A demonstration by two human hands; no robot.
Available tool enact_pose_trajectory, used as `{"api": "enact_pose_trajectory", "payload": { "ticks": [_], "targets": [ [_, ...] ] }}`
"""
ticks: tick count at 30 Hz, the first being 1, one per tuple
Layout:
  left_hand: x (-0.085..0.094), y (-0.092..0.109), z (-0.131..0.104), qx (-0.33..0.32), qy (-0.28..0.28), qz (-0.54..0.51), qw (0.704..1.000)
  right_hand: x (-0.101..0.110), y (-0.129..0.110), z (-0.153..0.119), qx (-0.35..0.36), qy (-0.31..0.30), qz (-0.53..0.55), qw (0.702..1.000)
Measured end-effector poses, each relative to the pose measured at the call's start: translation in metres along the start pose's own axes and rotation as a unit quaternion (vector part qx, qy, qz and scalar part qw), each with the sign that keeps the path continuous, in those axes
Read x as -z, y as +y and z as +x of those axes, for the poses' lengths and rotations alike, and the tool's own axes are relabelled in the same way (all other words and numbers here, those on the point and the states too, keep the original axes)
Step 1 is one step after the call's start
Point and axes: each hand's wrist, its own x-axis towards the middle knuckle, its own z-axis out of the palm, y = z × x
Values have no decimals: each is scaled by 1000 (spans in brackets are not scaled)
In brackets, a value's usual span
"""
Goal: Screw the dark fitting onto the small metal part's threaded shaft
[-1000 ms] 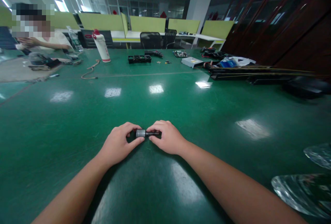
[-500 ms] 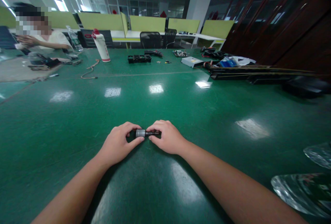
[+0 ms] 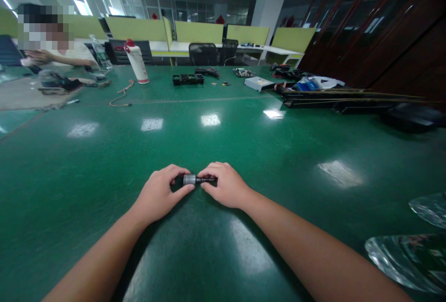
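Note:
In the head view a small metal part lies sideways between my hands, low over or on the green table; I cannot tell if it touches. Its left end is a silver-grey cylinder (image 3: pixel 189 180), and from this a thin dark stepped shaft (image 3: pixel 205 180) runs to the right. My left hand (image 3: pixel 162 190) curls around the cylinder, thumb on the near side and fingers on the far side. Around the shaft, my right hand (image 3: pixel 225 183) closes in the same way, with thumb and forefinger by the joint. The palms hide part of both ends.
Clear plastic bottles (image 3: pixel 411 260) lie at the lower right. Farther back on the table (image 3: pixel 209 144) stand a white bottle with red cap (image 3: pixel 137 62), a black slotted block (image 3: pixel 188 79), a grey box (image 3: pixel 258 83) and long black bars (image 3: pixel 313 97). A person (image 3: pixel 66 53) sits at far left.
My hands and the metal part look unmoved. The person at far left has shifted head and hands slightly.

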Motion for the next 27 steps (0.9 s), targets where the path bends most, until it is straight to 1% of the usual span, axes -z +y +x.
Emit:
{"api": "enact_pose_trajectory", "payload": {
  "ticks": [11, 16, 18, 23, 25, 27],
  "targets": [
    [0, 1, 0, 3, -3, -5, 1000, 1, -2, 0, -17, 17, 8, 1000],
    [0, 1, -1, 17, 5, -4, 1000, 1, -2, 0, -33, 33, -7, 999],
    [0, 1, -1, 25, 9, -3, 1000, 2, -1, 0, -48, 46, -20, 998],
    [0, 0, -1, 54, 24, -9, 998, 3, 5, 0, -115, 103, -47, 987],
    [0, 0, -1, 61, 27, -13, 998, 3, 8, 0, -122, 112, -47, 985],
    [0, 1, -1, 63, 27, -15, 998, 3, 9, 0, -116, 109, -44, 986]
  ]
}}
